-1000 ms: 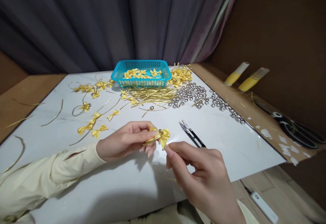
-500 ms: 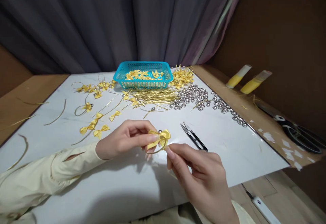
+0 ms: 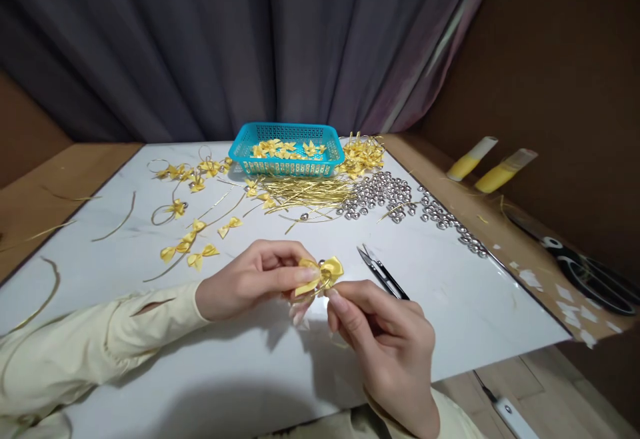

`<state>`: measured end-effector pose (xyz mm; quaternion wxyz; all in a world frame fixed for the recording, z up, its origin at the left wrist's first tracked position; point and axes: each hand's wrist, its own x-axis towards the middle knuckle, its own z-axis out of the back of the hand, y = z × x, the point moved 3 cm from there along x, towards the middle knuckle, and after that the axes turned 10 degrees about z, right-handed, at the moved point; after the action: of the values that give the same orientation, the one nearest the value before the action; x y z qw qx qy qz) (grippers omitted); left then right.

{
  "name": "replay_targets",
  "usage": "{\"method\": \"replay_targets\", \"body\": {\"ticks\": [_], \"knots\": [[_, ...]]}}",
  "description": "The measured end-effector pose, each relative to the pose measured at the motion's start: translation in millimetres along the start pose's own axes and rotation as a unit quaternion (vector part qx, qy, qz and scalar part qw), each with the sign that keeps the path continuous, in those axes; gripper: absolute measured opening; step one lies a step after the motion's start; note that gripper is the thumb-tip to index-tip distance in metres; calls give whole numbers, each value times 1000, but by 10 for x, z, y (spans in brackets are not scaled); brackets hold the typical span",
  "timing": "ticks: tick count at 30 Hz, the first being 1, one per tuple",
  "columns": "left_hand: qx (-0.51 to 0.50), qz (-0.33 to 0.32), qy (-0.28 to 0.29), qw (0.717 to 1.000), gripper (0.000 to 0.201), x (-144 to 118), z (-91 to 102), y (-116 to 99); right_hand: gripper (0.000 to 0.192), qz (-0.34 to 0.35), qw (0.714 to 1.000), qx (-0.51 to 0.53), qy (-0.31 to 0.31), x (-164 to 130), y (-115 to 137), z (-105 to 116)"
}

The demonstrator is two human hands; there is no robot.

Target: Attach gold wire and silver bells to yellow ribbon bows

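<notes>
Between thumb and fingers, my left hand (image 3: pixel 260 276) pinches a yellow ribbon bow (image 3: pixel 332 270) above the front of the table. A small silver bead shows at the back of the bow's middle, partly covered. A thin gold cord (image 3: pixel 320 292) curves below the bow, and my right hand (image 3: pixel 387 339) pinches it between thumb and forefinger, close against the bow. The cord's far end is hidden by the fingers. Black thread snips (image 3: pixel 384 272) lie on the table just beyond my right hand.
At the back stands a blue basket (image 3: pixel 287 169) holding yellow bows. In front are gold cords (image 3: pixel 305 192) and silver beads (image 3: pixel 383 189). Loose bows (image 3: pixel 203 257) lie at left. Large scissors (image 3: pixel 575 266), paper scraps and two yellow-filled tubes (image 3: pixel 506 170) are on the right side.
My right hand has drawn the cord in, so its loop under the bow looks smaller. The bow sits slightly further right, and the whole view has shifted a little.
</notes>
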<state>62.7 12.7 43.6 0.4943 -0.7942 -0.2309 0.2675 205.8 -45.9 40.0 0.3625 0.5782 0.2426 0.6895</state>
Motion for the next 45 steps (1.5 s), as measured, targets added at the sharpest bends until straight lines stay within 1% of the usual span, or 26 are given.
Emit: {"method": "replay_targets", "body": {"ticks": [8,16,20,22,25,28,31,35,38,40,43,45], "knots": [[-68,25,37,997,19,11,-11,52,14,35,998,-52,11,25,86,17],[-71,47,55,995,18,8,-12,30,17,94,987,-128,31,51,204,92],[-88,57,58,993,18,14,-12,55,19,109,984,-138,31,62,216,100],[-102,51,59,992,20,19,-19,71,17,97,987,-124,21,76,213,87],[-130,38,68,988,18,21,-43,88,16,42,997,-67,18,96,183,45],[-151,30,80,985,14,20,-64,94,21,-9,1000,-10,16,103,152,6],[-159,29,83,983,13,19,-65,94,22,-9,1000,-8,11,103,151,0],[-145,33,80,986,14,21,-45,95,16,39,997,-71,13,104,184,34],[-123,30,89,988,13,19,-32,93,20,82,988,-131,18,111,230,74],[-113,30,93,989,13,16,-25,91,25,104,980,-165,31,115,263,95],[-94,40,87,991,12,10,-17,88,29,112,967,-219,74,103,286,102],[-82,50,88,991,12,4,-21,84,28,137,956,-247,78,77,296,103]]}}
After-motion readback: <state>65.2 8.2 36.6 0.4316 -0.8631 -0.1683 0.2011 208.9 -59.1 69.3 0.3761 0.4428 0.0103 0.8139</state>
